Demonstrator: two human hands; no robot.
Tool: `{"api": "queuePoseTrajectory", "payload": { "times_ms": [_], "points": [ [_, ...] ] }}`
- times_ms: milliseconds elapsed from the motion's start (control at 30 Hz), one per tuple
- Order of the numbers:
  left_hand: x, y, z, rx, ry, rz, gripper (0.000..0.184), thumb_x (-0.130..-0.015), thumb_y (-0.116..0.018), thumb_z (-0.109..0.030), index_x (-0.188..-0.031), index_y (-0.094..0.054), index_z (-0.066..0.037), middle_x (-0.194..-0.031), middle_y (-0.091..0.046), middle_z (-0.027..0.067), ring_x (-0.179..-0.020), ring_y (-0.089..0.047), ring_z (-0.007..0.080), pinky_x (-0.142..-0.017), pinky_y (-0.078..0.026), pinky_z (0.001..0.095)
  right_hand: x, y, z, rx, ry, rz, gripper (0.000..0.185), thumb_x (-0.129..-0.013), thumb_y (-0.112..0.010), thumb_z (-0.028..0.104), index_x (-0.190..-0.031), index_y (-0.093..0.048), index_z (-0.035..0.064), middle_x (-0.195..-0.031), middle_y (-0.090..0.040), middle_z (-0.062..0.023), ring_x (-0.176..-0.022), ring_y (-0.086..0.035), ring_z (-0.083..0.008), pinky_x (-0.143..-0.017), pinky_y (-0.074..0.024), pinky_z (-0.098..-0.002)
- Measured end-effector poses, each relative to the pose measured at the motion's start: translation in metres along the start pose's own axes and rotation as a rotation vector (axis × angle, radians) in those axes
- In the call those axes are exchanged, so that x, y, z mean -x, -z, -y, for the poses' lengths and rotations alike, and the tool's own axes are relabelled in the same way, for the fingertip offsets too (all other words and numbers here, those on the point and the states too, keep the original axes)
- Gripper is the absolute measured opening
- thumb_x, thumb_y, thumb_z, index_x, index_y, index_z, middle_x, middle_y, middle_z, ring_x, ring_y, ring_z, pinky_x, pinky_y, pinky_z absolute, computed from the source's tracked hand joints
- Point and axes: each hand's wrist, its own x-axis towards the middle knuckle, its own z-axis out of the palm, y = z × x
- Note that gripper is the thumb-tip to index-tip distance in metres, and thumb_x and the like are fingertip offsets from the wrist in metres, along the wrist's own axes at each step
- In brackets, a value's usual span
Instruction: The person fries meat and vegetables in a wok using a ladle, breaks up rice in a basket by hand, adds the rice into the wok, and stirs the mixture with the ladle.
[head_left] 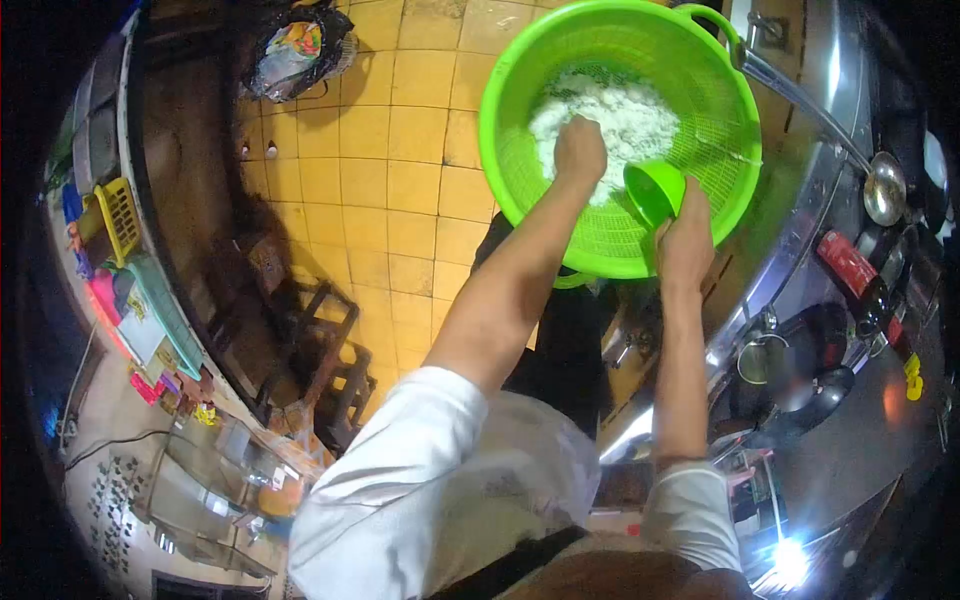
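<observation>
head camera on the scene, and we're right over the green basket, up at twelve to one o'clock in the view. the white crumbly stuff lies in a loose heap on its bottom, around the middle and spreading towards eleven. my left hand is at nine o'clock of the heap, curled closed, knuckles up; whether it's clutching any, i can't tell. over at five o'clock, my right hand has a firm grip on the green cup, tilted, its mouth facing the heap, just inside the rim. out past three o'clock, a metal ladle rests on the dark counter, and yellow floor tiles spread away at nine.
</observation>
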Motion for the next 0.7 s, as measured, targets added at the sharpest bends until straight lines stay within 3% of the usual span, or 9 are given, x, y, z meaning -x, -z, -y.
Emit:
{"api": "queuePoseTrajectory", "payload": {
  "times_ms": [67, 100, 200, 367, 400, 567, 633, 700],
  "points": [
    [-0.002, -0.010, -0.001, 0.052, 0.035, -0.004, 0.008, -0.068, -0.055, -0.004, -0.071, -0.061, -0.002, -0.080, -0.058, 0.0218, -0.079, -0.057, 0.0373, -0.071, -0.046, 0.0441, 0.006, -0.005, -0.007, -0.230, -0.090, -0.095, 0.056, -0.070, -0.049, -0.008, -0.123, -0.038, 0.0019, -0.120, -0.045, -0.0209, -0.110, -0.044, -0.0387, -0.092, -0.0374, -0.0409],
    [-0.001, -0.011, -0.002, 0.104, 0.079, -0.012, 0.007, -0.067, -0.056, -0.006, -0.069, -0.062, -0.003, -0.077, -0.058, 0.0219, -0.076, -0.057, 0.0377, -0.069, -0.047, 0.0444, 0.009, -0.006, -0.011, -0.236, -0.106, -0.089, 0.056, -0.070, -0.049, -0.008, -0.123, -0.038, 0.0019, -0.120, -0.045, -0.0209, -0.110, -0.044, -0.0387, -0.092, -0.0374, -0.0409],
    [0.004, -0.007, -0.007, 0.078, 0.056, -0.031, 0.008, -0.070, -0.056, -0.008, -0.071, -0.061, -0.002, -0.079, -0.058, 0.0213, -0.076, -0.057, 0.0379, -0.066, -0.047, 0.0451, 0.014, -0.008, -0.015, -0.370, -0.001, -0.384, 0.059, -0.067, -0.048, -0.011, -0.124, -0.037, 0.0003, -0.116, -0.046, -0.0243, -0.109, -0.044, -0.0409, -0.091, -0.0369, -0.0423],
    [0.010, 0.000, -0.013, -0.004, -0.065, -0.062, 0.010, -0.074, -0.052, -0.007, -0.069, -0.060, -0.003, -0.078, -0.059, 0.0202, -0.078, -0.058, 0.0362, -0.068, -0.047, 0.0450, 0.014, -0.012, -0.020, -0.454, -0.117, -0.451, 0.057, -0.069, -0.048, -0.009, -0.124, -0.037, -0.0010, -0.116, -0.047, -0.0239, -0.108, -0.045, -0.0407, -0.092, -0.0367, -0.0418],
    [0.006, -0.001, -0.013, -0.146, -0.100, -0.022, 0.007, -0.072, -0.053, -0.005, -0.071, -0.060, -0.003, -0.077, -0.060, 0.0192, -0.077, -0.058, 0.0359, -0.068, -0.047, 0.0441, 0.014, -0.013, -0.022, -0.478, -0.120, -0.474, 0.056, -0.069, -0.047, -0.009, -0.124, -0.037, -0.0013, -0.116, -0.047, -0.0242, -0.108, -0.046, -0.0408, -0.092, -0.0368, -0.0416],
    [0.008, 0.002, -0.018, -0.194, -0.119, 0.092, 0.007, -0.071, -0.054, -0.002, -0.070, -0.060, -0.003, -0.077, -0.061, 0.0181, -0.078, -0.059, 0.0338, -0.067, -0.050, 0.0403, 0.016, -0.013, -0.022, -0.521, -0.042, -0.541, 0.053, -0.071, -0.045, -0.005, -0.123, -0.039, -0.0014, -0.113, -0.049, -0.0251, -0.104, -0.049, -0.0405, -0.090, -0.0382, -0.0417],
    [0.006, 0.004, -0.022, -0.386, -0.347, 0.179, 0.007, -0.070, -0.054, -0.001, -0.070, -0.061, -0.002, -0.077, -0.062, 0.0172, -0.078, -0.059, 0.0325, -0.066, -0.051, 0.0388, 0.018, -0.013, -0.023, -0.518, -0.032, -0.508, 0.054, -0.070, -0.046, -0.007, -0.124, -0.037, -0.0016, -0.114, -0.048, -0.0252, -0.105, -0.048, -0.0412, -0.090, -0.0381, -0.0423],
    [0.003, 0.006, -0.026, -0.447, -0.344, 0.227, 0.007, -0.069, -0.055, -0.002, -0.071, -0.062, -0.001, -0.076, -0.063, 0.0161, -0.078, -0.060, 0.0317, -0.066, -0.051, 0.0372, 0.016, -0.014, -0.027, -0.523, -0.076, -0.512, 0.053, -0.071, -0.045, -0.006, -0.123, -0.037, -0.0020, -0.114, -0.049, -0.0246, -0.104, -0.049, -0.0408, -0.090, -0.0385, -0.0421]
  ]
}}
